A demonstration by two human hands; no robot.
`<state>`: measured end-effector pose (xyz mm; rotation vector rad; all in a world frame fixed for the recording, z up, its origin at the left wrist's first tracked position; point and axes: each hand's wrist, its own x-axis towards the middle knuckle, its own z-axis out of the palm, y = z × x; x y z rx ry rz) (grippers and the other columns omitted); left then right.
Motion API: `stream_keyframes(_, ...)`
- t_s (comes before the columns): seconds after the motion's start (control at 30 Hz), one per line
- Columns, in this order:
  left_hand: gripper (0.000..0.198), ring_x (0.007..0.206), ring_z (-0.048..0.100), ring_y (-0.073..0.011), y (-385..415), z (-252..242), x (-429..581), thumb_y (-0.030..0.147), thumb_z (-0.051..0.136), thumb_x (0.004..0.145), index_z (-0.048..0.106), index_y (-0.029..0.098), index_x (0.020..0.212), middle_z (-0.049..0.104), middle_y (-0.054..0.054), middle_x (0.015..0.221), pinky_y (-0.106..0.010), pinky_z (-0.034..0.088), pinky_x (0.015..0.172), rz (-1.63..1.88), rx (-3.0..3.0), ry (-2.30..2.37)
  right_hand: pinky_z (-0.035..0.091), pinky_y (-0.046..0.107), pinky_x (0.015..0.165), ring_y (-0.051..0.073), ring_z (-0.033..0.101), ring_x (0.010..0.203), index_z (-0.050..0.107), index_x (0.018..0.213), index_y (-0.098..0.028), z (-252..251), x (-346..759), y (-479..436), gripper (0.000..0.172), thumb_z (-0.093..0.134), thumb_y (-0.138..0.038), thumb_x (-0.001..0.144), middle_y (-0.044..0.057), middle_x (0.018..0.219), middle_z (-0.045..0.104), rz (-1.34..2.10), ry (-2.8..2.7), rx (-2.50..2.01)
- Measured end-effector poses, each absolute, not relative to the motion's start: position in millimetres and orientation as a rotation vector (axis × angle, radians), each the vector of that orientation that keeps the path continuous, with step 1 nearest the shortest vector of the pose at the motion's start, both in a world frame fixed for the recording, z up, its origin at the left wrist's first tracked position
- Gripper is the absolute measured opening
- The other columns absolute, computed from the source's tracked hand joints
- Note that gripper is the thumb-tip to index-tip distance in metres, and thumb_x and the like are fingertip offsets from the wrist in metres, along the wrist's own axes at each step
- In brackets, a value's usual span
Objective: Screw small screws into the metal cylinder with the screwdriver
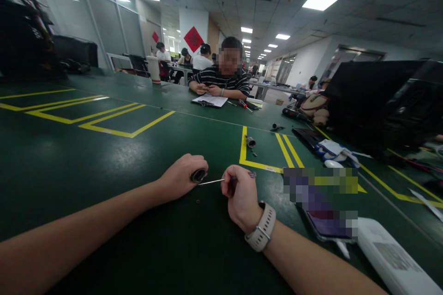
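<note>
My left hand (182,176) is closed around a short, dark metal cylinder (198,175), its round open end facing me. A thin screwdriver (212,181) is gripped in my right hand (242,193), which wears a pale watch. Its slim shaft points left, with the tip at the underside of the cylinder by my left fingers; whether they touch I cannot tell. Most of the handle is hidden in my palm. One tiny dark piece (198,201) lies on the green table below my hands. Inside a yellow-taped outline rests a similar metal cylinder (250,141) with small parts (254,153) beside it.
Another metal part (276,126) lies farther back. To my right are a phone (328,226) with a cable and a white block-shaped device (398,253). Across the table (114,170), a person in a striped top sits behind a clipboard (210,100) and red-handled tool (243,105). A cup (154,70) stands far left.
</note>
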<state>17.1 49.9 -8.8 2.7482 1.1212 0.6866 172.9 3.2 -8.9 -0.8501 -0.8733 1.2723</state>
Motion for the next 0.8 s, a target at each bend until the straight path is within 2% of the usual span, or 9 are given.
stream_keyframes(0.2, 0.013, 0.065, 0.049, -0.0147, 46.9, -5.3, 17.9, 0.006, 0.047, 0.072, 0.051, 0.016, 0.065, 0.053, 0.000, 0.066, -0.026, 0.032, 0.063, 0.691, 2.801, 1.136, 0.019, 0.020, 0.037, 0.007, 0.030, 0.035, 0.043, 0.042, -0.017, -10.0, 173.5, 4.7, 0.022, 0.044, -0.019, 0.064, -0.007, 0.035, 0.036, 1.256, -0.846, -0.811)
stream_keyframes(0.5, 0.015, 0.069, 0.051, -0.0168, 43.1, -1.2, 18.6, 0.004, 0.046, 0.069, 0.056, 0.015, 0.072, 0.055, -0.002, 0.070, -0.029, 0.032, 0.066, 0.584, 2.849, 1.118, 0.021, 0.019, 0.038, 0.008, 0.034, 0.039, 0.047, 0.045, -0.017, -8.3, 173.8, 3.4, 0.022, 0.044, -0.020, 0.067, -0.005, 0.038, 0.041, 1.260, -0.873, -0.880)
stream_keyframes(0.8, 0.015, 0.069, 0.051, -0.0162, 45.2, -2.3, 17.3, 0.003, 0.045, 0.071, 0.054, 0.016, 0.070, 0.055, -0.001, 0.070, -0.028, 0.032, 0.065, 0.605, 2.842, 1.140, 0.019, 0.018, 0.037, 0.007, 0.030, 0.036, 0.043, 0.042, -0.017, -7.6, 170.9, 4.3, 0.022, 0.045, -0.021, 0.064, -0.006, 0.035, 0.036, 1.263, -0.866, -0.888)
